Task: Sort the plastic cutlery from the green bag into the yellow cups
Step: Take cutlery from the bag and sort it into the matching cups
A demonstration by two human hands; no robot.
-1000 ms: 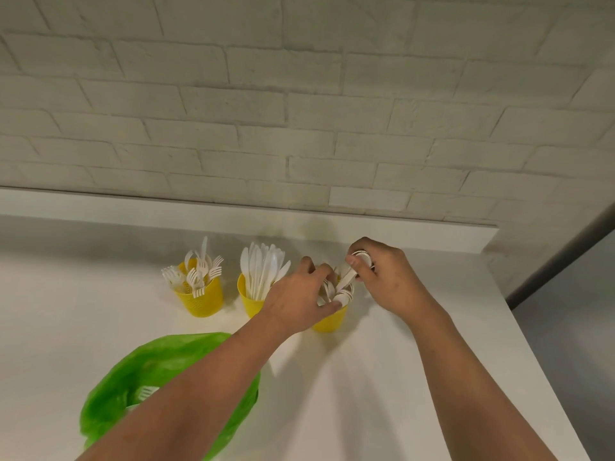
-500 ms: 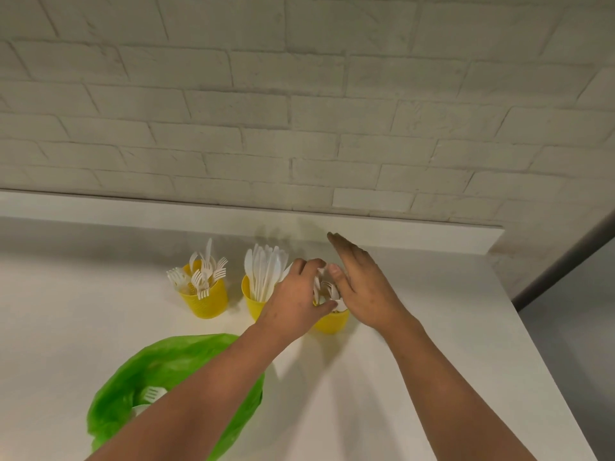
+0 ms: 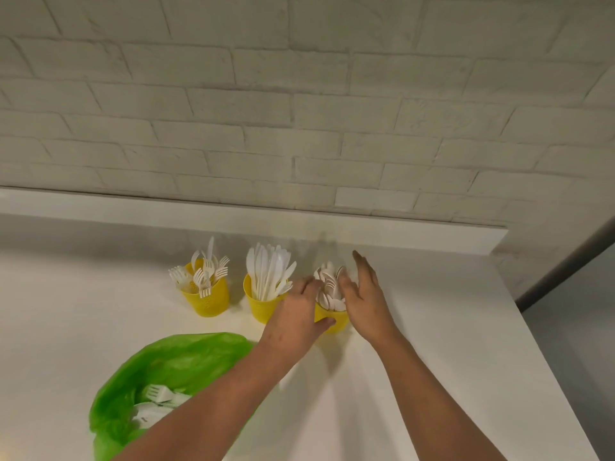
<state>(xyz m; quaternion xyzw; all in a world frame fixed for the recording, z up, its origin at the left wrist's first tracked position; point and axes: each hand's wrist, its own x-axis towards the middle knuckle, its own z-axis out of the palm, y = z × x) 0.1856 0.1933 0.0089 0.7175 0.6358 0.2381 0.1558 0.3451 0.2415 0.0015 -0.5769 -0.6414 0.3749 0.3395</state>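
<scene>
Between left hand (image 3: pixel 295 315) and right hand (image 3: pixel 366 299), yellow cup (image 3: pixel 330 317) of spoons (image 3: pixel 328 289).

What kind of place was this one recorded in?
Likely a kitchen or pantry counter: a white countertop against a painted brick wall, holding yellow cups of plastic cutlery and a green bag.

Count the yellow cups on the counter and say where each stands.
3. The fork cup is leftmost, the knife cup in the middle, the spoon cup rightmost, between the left hand and right hand. None looks hidden.
</scene>
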